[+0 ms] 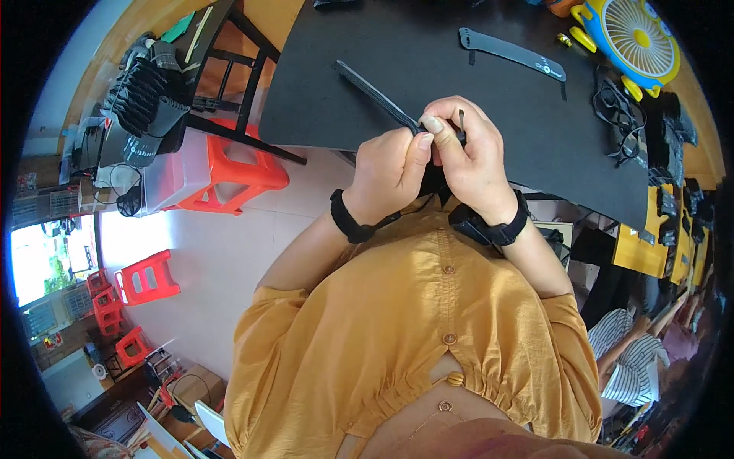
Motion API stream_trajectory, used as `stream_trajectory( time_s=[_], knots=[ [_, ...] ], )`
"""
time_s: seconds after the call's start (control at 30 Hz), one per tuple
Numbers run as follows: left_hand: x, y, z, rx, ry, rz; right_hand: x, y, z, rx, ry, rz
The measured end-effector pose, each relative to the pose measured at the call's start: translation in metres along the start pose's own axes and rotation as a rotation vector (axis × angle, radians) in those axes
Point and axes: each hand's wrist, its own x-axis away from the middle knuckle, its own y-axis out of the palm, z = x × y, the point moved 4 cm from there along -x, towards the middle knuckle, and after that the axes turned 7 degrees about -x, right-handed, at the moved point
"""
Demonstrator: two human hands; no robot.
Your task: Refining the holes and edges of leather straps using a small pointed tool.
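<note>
Both hands meet over the near edge of the black table, fingertips pressed together. My left hand (386,170) is closed around one end of a dark, narrow strap (376,93), whose free length slants up and to the left. My right hand (475,157) pinches at the same end with thumb and forefinger; a small dark tip shows between its fingers. The gripped end is mostly hidden. Beyond the hands, a flat grey strap (512,53) with a rounded, holed end lies on the table. Each wrist wears a black band.
A yellow and blue fan (638,37) stands at the table's far right, with black cables (619,115) below it. Leftward are a red stool (237,172), a clear plastic bin (180,172) and a pile of black straps (141,96). A person in stripes (631,356) is at lower right.
</note>
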Motion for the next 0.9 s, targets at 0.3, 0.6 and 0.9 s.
stream_trajectory(
  time_s=[0.3,0.6,0.9],
  knots=[
    [0.004,0.004,-0.003,0.037,-0.053,-0.034,0.001,-0.002,0.011,-0.142,0.258,-0.047],
    [0.001,0.004,-0.001,0.137,-0.096,-0.057,0.003,-0.005,0.001,-0.128,-0.074,-0.014],
    [0.007,0.001,0.007,0.027,0.014,-0.057,-0.010,-0.008,0.021,-0.301,0.303,0.053]
  ],
)
